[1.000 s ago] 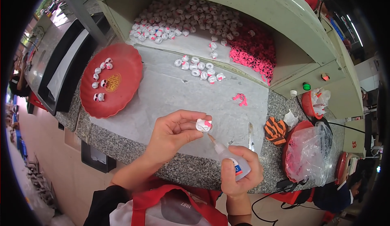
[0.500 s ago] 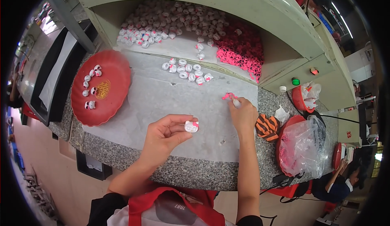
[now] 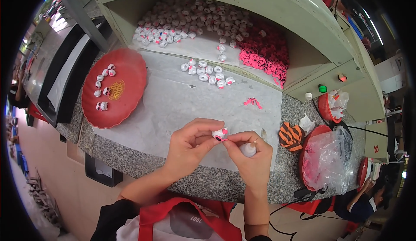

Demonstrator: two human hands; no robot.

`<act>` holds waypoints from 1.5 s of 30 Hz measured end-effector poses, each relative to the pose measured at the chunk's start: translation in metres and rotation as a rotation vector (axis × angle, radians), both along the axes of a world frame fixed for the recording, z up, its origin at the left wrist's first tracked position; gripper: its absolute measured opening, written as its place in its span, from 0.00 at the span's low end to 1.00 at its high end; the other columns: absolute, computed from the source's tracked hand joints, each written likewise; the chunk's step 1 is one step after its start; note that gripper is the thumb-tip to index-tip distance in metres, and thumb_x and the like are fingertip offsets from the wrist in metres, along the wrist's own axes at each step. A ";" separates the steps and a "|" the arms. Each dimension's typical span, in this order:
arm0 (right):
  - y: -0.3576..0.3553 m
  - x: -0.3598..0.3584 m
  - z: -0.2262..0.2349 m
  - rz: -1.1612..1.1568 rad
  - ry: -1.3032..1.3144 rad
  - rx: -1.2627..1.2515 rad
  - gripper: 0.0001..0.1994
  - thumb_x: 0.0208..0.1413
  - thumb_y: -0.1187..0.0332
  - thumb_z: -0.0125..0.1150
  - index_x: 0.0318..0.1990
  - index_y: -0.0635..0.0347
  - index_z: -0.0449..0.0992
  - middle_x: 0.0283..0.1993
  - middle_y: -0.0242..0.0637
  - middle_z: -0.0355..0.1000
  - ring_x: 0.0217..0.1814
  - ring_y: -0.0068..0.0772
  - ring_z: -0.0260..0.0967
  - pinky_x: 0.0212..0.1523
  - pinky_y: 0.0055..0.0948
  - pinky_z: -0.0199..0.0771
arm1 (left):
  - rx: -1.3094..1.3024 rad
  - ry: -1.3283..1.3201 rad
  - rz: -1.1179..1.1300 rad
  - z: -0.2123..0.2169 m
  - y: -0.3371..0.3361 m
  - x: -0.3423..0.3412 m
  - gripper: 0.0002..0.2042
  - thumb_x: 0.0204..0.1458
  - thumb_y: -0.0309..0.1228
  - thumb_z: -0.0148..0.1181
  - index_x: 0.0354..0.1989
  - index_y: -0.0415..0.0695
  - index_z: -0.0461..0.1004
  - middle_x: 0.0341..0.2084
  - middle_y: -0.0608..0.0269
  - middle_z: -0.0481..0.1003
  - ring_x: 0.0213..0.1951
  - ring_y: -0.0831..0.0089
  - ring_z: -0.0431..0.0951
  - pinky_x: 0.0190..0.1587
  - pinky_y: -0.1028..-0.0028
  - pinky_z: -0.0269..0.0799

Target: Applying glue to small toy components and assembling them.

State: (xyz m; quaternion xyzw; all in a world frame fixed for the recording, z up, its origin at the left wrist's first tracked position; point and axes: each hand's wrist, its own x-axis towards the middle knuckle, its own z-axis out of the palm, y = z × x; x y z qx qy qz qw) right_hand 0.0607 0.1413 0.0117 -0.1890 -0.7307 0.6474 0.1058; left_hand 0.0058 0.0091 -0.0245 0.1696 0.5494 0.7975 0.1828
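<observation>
Pinched between the thumb and fingers of my left hand (image 3: 187, 149) is a small white cat-head piece (image 3: 219, 132) with a pink bow. My right hand (image 3: 256, 167) presses a tiny pair of pink toy glasses (image 3: 221, 139) with dark lenses against the front of it. A small white bottle (image 3: 248, 150) is tucked in that same right hand, below the fingers. Both hands meet above the white paper sheet (image 3: 164, 106). Beyond them lie a few loose pink glasses (image 3: 253, 103) and a cluster of white cat-head pieces (image 3: 209, 70).
A red plate (image 3: 94, 116) at left carries several pieces wearing glasses. The shelf (image 3: 208, 52) at the back holds heaps of white heads and pink glasses (image 3: 265, 52). To the right are an orange-and-black striped cloth (image 3: 290, 136), a red basket (image 3: 326, 106) and a clear plastic bag (image 3: 329, 154).
My right hand has come back from the loose pink glasses to my left hand, bringing one pair against the cat-head piece. The bottle came along in it. The view has shifted slightly.
</observation>
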 end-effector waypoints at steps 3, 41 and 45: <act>-0.001 0.002 -0.003 -0.026 -0.008 0.009 0.04 0.41 0.80 0.61 0.27 0.65 0.73 0.25 0.30 0.70 0.27 0.14 0.64 0.27 0.13 0.63 | -0.013 0.031 -0.031 0.010 -0.003 0.002 0.14 0.45 0.12 0.50 0.42 0.33 0.67 0.46 0.50 0.66 0.46 0.68 0.69 0.47 0.73 0.68; -0.006 -0.002 -0.019 0.303 0.270 -0.088 0.11 0.41 0.83 0.58 0.35 0.66 0.68 0.37 0.42 0.69 0.30 0.23 0.67 0.25 0.18 0.68 | -0.006 0.050 -0.158 0.005 -0.035 -0.003 0.15 0.42 0.12 0.54 0.40 0.35 0.62 0.33 0.54 0.71 0.37 0.69 0.75 0.40 0.74 0.73; -0.013 -0.005 -0.020 0.279 0.205 -0.171 0.11 0.42 0.83 0.58 0.35 0.66 0.67 0.37 0.43 0.68 0.31 0.23 0.67 0.26 0.18 0.68 | -0.026 0.051 -0.113 0.002 -0.042 -0.003 0.13 0.43 0.13 0.54 0.37 0.35 0.62 0.34 0.53 0.71 0.38 0.68 0.74 0.40 0.73 0.73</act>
